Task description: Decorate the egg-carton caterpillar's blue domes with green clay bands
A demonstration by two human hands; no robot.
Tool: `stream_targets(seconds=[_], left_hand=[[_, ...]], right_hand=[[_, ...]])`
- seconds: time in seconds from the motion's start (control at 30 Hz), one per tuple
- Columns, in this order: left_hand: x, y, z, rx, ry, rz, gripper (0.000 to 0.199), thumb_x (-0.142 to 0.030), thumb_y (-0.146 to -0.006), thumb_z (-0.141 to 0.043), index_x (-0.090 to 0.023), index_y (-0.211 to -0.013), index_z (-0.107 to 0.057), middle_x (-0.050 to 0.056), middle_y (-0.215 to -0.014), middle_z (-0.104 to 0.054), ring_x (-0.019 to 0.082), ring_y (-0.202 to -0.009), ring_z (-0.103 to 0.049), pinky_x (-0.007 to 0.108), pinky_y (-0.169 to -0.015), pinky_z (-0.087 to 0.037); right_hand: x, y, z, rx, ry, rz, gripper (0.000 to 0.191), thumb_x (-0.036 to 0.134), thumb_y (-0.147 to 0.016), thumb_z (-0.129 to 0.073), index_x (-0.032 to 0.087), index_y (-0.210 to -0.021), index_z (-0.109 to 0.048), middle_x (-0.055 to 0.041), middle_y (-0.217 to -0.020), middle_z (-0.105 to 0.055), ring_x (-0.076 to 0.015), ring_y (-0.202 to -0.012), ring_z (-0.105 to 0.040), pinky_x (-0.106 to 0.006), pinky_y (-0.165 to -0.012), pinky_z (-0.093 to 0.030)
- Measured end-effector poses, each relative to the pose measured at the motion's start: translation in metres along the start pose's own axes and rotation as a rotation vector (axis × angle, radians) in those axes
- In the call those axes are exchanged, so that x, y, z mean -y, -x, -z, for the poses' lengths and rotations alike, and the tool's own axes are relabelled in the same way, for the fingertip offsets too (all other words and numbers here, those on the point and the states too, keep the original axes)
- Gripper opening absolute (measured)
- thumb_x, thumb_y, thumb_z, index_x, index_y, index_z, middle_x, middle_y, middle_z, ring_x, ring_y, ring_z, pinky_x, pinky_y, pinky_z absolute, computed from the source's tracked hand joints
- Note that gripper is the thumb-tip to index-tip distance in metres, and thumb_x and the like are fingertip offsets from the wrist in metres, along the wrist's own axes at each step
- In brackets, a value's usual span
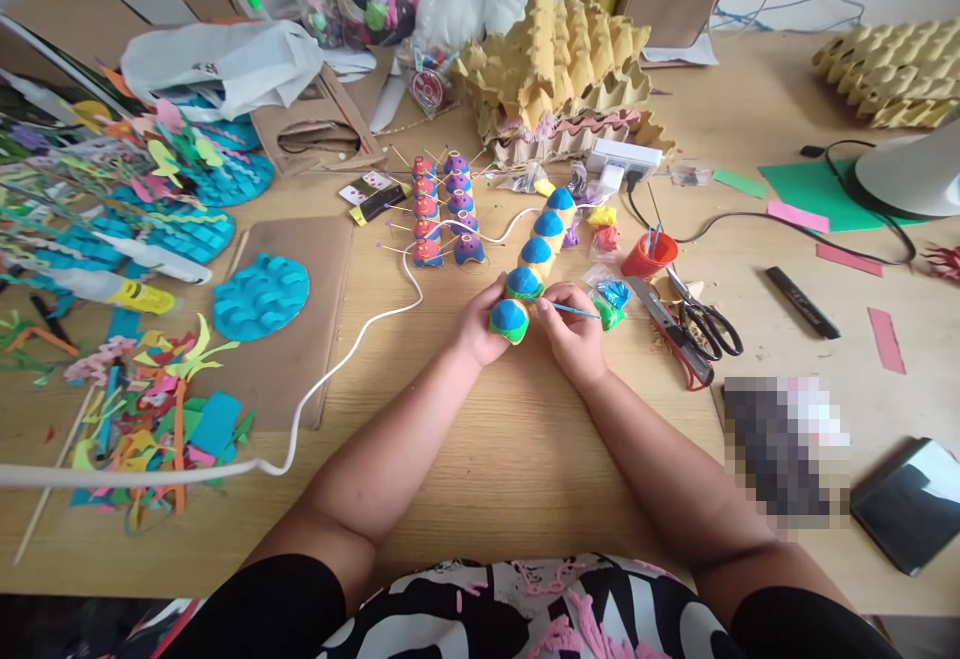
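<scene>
A strip of egg carton cups (536,251) with blue painted tops slants away from me over the table. My left hand (481,327) grips its near end, where the two closest cups show green around their lower edges. Between the fingers of my right hand (574,331) is a thin blue paintbrush (564,307), its tip at the second cup from me. Just right of that hand lie bags of green paint (610,315) and blue paint (614,292). Behind the strip stand finished-looking caterpillars, a red one (425,204) and a purple one (460,201), with sticks poking out.
Scissors (705,319) and a box cutter (675,334) lie right of my hands, near a red cup (649,252) with brushes. A white cable (352,339) crosses the left side. Egg trays (555,69) are stacked behind; paper scraps (161,429) cover the left.
</scene>
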State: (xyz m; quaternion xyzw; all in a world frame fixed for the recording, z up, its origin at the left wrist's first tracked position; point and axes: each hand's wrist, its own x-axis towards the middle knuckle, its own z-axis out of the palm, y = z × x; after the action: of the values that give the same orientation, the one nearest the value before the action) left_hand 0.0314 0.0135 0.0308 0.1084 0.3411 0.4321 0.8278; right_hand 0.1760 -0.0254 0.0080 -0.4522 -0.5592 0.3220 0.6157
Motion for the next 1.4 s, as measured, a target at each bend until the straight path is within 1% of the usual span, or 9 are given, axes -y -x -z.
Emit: stream_targets(seconds=[0.1, 0.33, 0.5, 0.63, 0.77, 0.87, 1.0, 1.27, 1.4], left_hand=[[0.000, -0.002, 0.002, 0.026, -0.010, 0.000, 0.042, -0.037, -0.114, -0.043, -0.018, -0.096, -0.076, -0.001, -0.065, -0.067, 0.009, -0.049, -0.057, 0.020, -0.059, -0.056], [0.000, -0.001, 0.002, 0.030, -0.011, 0.007, 0.040, -0.036, -0.113, -0.044, -0.017, -0.098, -0.076, 0.000, -0.068, -0.069, 0.009, -0.052, -0.059, 0.020, -0.056, -0.054], [0.000, -0.003, 0.004, 0.039, -0.005, 0.010, 0.037, -0.038, -0.112, -0.048, -0.019, -0.097, -0.075, 0.000, -0.072, -0.072, 0.010, -0.054, -0.060, 0.021, -0.052, -0.049], [-0.001, -0.002, 0.004, 0.050, 0.014, 0.013, 0.036, -0.039, -0.111, -0.051, -0.019, -0.092, -0.075, -0.001, -0.068, -0.070, 0.010, -0.052, -0.059, 0.022, -0.049, -0.046], [-0.003, 0.003, -0.002, 0.064, 0.094, 0.008, 0.031, -0.026, -0.110, -0.050, -0.019, -0.093, -0.075, -0.001, -0.077, -0.076, 0.009, -0.064, -0.068, 0.019, -0.063, -0.056], [-0.003, 0.005, -0.007, 0.074, 0.131, 0.022, 0.034, -0.020, -0.110, -0.046, -0.018, -0.091, -0.074, 0.000, -0.078, -0.077, 0.009, -0.066, -0.069, 0.019, -0.064, -0.057], [0.001, 0.006, -0.008, 0.107, 0.126, 0.030, 0.033, -0.020, -0.110, -0.047, -0.018, -0.094, -0.075, 0.001, -0.082, -0.079, 0.011, -0.074, -0.073, 0.021, -0.071, -0.060], [0.002, 0.009, -0.010, 0.062, 0.102, 0.033, 0.032, -0.020, -0.107, -0.052, -0.026, -0.124, -0.078, -0.002, -0.086, -0.080, 0.011, -0.079, -0.075, 0.022, -0.078, -0.061], [0.002, 0.010, -0.012, 0.052, 0.116, 0.046, 0.036, -0.019, -0.107, -0.049, -0.024, -0.129, -0.077, -0.001, -0.087, -0.081, 0.012, -0.081, -0.075, 0.022, -0.080, -0.061]], right_hand=[[0.001, -0.001, 0.000, -0.007, 0.016, 0.022, 0.032, 0.054, -0.098, -0.074, 0.024, -0.085, -0.069, -0.0002, -0.084, -0.068, -0.0160, -0.078, -0.062, -0.033, -0.075, -0.052], [0.007, -0.003, 0.000, -0.020, 0.076, 0.105, 0.028, 0.046, -0.100, -0.073, 0.024, -0.084, -0.068, -0.0017, -0.086, -0.069, -0.0172, -0.082, -0.065, -0.035, -0.079, -0.055], [0.006, -0.002, 0.000, -0.025, 0.086, 0.073, 0.031, 0.052, -0.100, -0.073, 0.025, -0.085, -0.068, -0.0025, -0.088, -0.070, -0.0186, -0.085, -0.066, -0.037, -0.082, -0.056], [0.005, -0.002, -0.002, -0.004, -0.037, 0.008, 0.034, 0.056, -0.096, -0.076, 0.025, -0.085, -0.069, -0.0020, -0.089, -0.071, -0.0185, -0.086, -0.067, -0.036, -0.082, -0.056], [0.006, -0.002, -0.004, -0.003, -0.162, -0.011, 0.031, 0.054, -0.095, -0.079, 0.026, -0.085, -0.070, -0.0004, -0.086, -0.070, -0.0170, -0.083, -0.066, -0.034, -0.079, -0.056], [0.006, 0.000, -0.004, -0.017, -0.122, 0.032, 0.026, 0.048, -0.096, -0.079, 0.026, -0.086, -0.072, -0.0005, -0.087, -0.069, -0.0167, -0.083, -0.065, -0.035, -0.080, -0.054], [0.006, 0.000, -0.004, -0.016, -0.044, 0.079, 0.026, 0.047, -0.097, -0.078, 0.025, -0.086, -0.072, -0.0013, -0.088, -0.068, -0.0175, -0.085, -0.065, -0.036, -0.082, -0.054], [0.013, -0.001, -0.006, -0.065, 0.089, 0.115, 0.033, 0.055, -0.098, -0.074, 0.026, -0.082, -0.069, -0.0019, -0.082, -0.069, -0.0191, -0.080, -0.065, -0.038, -0.077, -0.055], [0.015, -0.002, -0.006, -0.071, 0.127, 0.144, 0.034, 0.054, -0.097, -0.075, 0.026, -0.080, -0.068, -0.0017, -0.080, -0.070, -0.0190, -0.079, -0.065, -0.039, -0.078, -0.055]])
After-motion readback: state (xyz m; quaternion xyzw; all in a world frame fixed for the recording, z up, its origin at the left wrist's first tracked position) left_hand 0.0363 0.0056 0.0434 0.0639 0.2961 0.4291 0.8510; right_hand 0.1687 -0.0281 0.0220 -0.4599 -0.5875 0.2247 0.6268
